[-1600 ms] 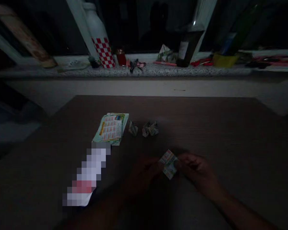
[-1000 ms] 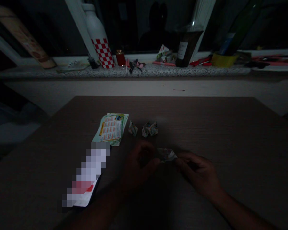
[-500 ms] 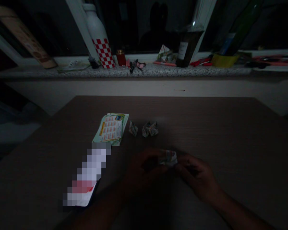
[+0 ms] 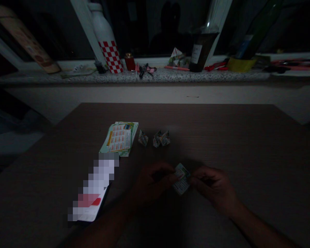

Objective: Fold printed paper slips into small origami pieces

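The scene is very dark. My left hand (image 4: 151, 184) and my right hand (image 4: 213, 187) both pinch a small folded piece of printed paper (image 4: 181, 179) just above the brown table (image 4: 235, 144). The left fingers grip its left edge, the right fingers its right edge. The paper is tilted, with a pale printed face towards me. Beyond the hands, several small folded paper shapes (image 4: 160, 138) rest on the table, one more (image 4: 143, 138) a little to their left.
A stack of printed calendar sheets (image 4: 120, 138) lies left of the folded shapes. A pale blurred-out object (image 4: 95, 187) lies at the near left. On the windowsill (image 4: 134, 76) stand a checked white bottle (image 4: 105, 41), a dark bottle (image 4: 203, 48), a small red jar (image 4: 130, 62) and clutter.
The folded paper has been turned between my fingers: edge-on a second ago, bunched half a second ago, now tilted with its pale face showing. Both hands stayed in about the same place.
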Demonstrator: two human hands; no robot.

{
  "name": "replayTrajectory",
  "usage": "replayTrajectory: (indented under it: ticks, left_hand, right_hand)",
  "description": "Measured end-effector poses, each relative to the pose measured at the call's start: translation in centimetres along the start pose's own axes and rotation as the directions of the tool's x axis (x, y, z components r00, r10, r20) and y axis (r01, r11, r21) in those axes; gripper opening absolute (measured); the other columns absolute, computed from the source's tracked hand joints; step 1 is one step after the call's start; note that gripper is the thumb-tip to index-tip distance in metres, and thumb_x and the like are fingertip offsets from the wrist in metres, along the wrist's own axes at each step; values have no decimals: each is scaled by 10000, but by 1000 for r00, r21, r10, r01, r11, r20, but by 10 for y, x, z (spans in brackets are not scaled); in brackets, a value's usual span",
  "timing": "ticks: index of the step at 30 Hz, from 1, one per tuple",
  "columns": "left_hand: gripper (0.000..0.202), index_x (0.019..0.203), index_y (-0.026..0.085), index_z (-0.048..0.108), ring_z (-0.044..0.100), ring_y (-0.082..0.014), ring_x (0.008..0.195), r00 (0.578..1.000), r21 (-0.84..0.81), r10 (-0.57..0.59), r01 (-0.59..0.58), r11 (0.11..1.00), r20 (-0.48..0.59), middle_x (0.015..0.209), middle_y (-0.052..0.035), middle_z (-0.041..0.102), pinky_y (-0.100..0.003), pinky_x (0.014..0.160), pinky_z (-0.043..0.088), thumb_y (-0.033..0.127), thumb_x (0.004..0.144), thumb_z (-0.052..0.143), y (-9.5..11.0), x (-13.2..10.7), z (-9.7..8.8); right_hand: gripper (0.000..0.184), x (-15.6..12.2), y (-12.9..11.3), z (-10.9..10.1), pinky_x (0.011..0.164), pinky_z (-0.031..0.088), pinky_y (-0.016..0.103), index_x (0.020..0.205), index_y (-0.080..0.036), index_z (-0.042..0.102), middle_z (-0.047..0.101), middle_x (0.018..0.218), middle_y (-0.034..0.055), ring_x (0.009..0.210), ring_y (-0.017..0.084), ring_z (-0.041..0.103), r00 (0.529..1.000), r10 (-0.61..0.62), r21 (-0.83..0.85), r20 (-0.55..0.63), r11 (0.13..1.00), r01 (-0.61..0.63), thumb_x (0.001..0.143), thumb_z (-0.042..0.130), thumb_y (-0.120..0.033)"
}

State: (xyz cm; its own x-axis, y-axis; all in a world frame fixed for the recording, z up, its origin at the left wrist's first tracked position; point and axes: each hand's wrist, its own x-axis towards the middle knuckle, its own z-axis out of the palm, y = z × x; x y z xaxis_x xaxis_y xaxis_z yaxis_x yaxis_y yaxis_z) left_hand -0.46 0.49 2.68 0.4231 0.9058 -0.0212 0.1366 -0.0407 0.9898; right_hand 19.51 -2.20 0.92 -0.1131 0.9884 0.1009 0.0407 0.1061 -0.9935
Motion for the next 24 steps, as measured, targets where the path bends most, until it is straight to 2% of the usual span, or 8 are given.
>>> replayTrajectory:
  ticks: [6, 11, 15, 19, 21, 24]
  left_hand:
    - [296, 701, 143, 667, 520, -92, 492, 998, -42, -57, 56, 998, -5, 592, 0, 606, -201, 478, 394, 433, 760, 681, -2, -3, -3]
    - [364, 700, 133, 640, 538, -96, 514, 994, -166, -97, 104, 981, 54, 597, -1, 603, -199, 488, 417, 487, 706, 725, -6, -7, 0]
    - [395, 670, 132, 596, 529, -83, 476, 980, -254, -149, 179, 951, 132, 586, 4, 597, -185, 453, 401, 498, 681, 746, -7, -9, 5]
    - [449, 626, 147, 506, 467, -58, 417, 978, -309, -179, 204, 929, 105, 518, 33, 542, -159, 398, 340, 527, 674, 740, -8, -8, 7]
    - [454, 624, 154, 480, 452, -55, 408, 979, -313, -171, 197, 929, 111, 512, 38, 530, -157, 388, 323, 533, 697, 719, -8, -7, 8]
    - [448, 617, 158, 462, 435, -55, 438, 985, -261, -133, 158, 952, 112, 521, 43, 502, -164, 419, 328, 528, 741, 681, -8, -7, 9]
  right_hand:
    - [190, 0, -3, 1, 455, 490, 185, 656, -175, 701, 673, 543, 5, 467, 106, 594, 999, 45, 78, -13, 996, -44, 720, 761, -343]
    - [180, 0, 2, -2, 485, 491, 181, 676, -175, 717, 689, 579, 9, 503, 106, 609, 995, 90, 172, 40, 980, -96, 704, 782, -341]
    - [191, -1, 3, -4, 529, 500, 191, 692, -178, 725, 702, 609, 13, 532, 106, 620, 984, 89, 226, 156, 966, -124, 724, 765, -362]
    - [243, -4, 0, -3, 535, 500, 219, 697, -171, 724, 713, 622, 34, 555, 130, 636, 954, 110, 220, 278, 960, -175, 754, 726, -407]
    - [266, -5, -2, -2, 509, 480, 218, 671, -162, 707, 690, 592, 32, 527, 124, 608, 961, 107, 187, 256, 970, -158, 761, 715, -413]
    - [288, -6, -4, -1, 429, 396, 188, 600, -156, 654, 584, 497, -11, 440, 82, 480, 984, 53, 115, 172, 991, -74, 768, 707, -383]
